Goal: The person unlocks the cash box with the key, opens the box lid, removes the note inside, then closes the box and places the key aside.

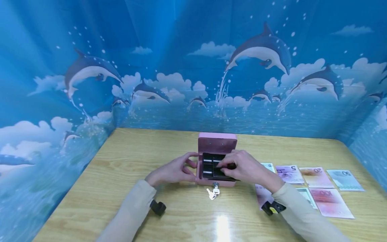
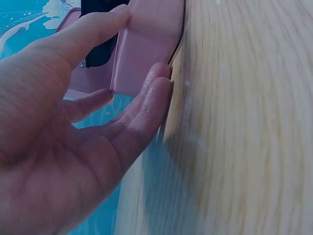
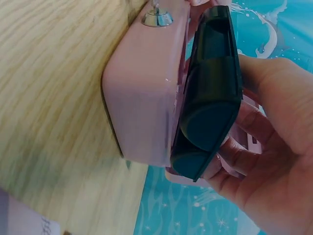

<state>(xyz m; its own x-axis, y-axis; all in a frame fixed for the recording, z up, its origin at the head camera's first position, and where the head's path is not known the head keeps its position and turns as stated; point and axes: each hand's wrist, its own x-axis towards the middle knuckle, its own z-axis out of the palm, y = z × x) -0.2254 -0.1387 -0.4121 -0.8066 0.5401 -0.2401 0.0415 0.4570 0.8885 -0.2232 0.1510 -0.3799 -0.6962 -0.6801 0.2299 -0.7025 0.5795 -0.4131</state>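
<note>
A pink cash box (image 1: 202,182) stands on the table with its lid (image 1: 217,136) raised at the back. Inside it is a black coin tray (image 1: 208,168) with several compartments. My right hand (image 1: 245,166) grips the tray, thumb and fingers on its right part. In the right wrist view the tray (image 3: 210,93) is tilted, its near end raised above the box rim. My left hand (image 1: 175,169) touches the left side of the box, fingers extended. The left wrist view has its fingertips against the pink side wall (image 2: 151,39). Keys (image 1: 213,192) hang from the front lock.
Several banknotes lie to the right, among them a purple 5 (image 1: 289,174), an orange-brown 20 (image 1: 317,177), a red 100 (image 1: 331,201) and a green-grey note (image 1: 345,179). Another purple note (image 1: 262,193) is partly under the right forearm. A dolphin-print curtain (image 1: 181,67) hangs behind the table.
</note>
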